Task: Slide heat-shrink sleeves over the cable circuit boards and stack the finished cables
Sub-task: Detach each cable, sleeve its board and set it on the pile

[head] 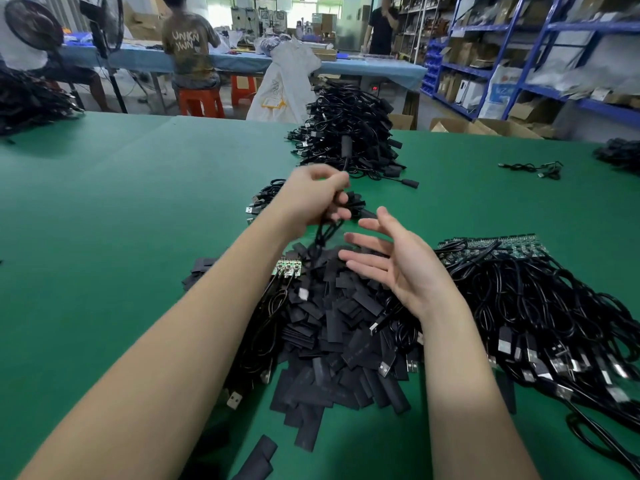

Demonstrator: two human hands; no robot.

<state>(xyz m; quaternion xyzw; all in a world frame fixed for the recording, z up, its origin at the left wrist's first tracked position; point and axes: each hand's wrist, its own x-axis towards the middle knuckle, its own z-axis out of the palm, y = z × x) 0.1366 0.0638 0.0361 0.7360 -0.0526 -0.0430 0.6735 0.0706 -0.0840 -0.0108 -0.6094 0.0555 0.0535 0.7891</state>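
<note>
My left hand (313,195) is raised over the green table (121,209) and grips a black cable (323,233). Its sleeved end (346,147) sticks up above the fist and its loop hangs down below. My right hand (391,261) hovers beside it, palm up, fingers spread, holding nothing. Below both hands lies a heap of flat black heat-shrink sleeves (332,348). A few cables with bare green circuit boards (287,268) lie at the heap's left edge. A tall stack of finished cables (349,129) stands farther back.
A large bundle of cables with bare boards (526,289) fills the right side. A small group of cables (263,199) lies left of my left hand. A loose cable (533,168) sits at the far right. People work at a blue bench (367,67) behind.
</note>
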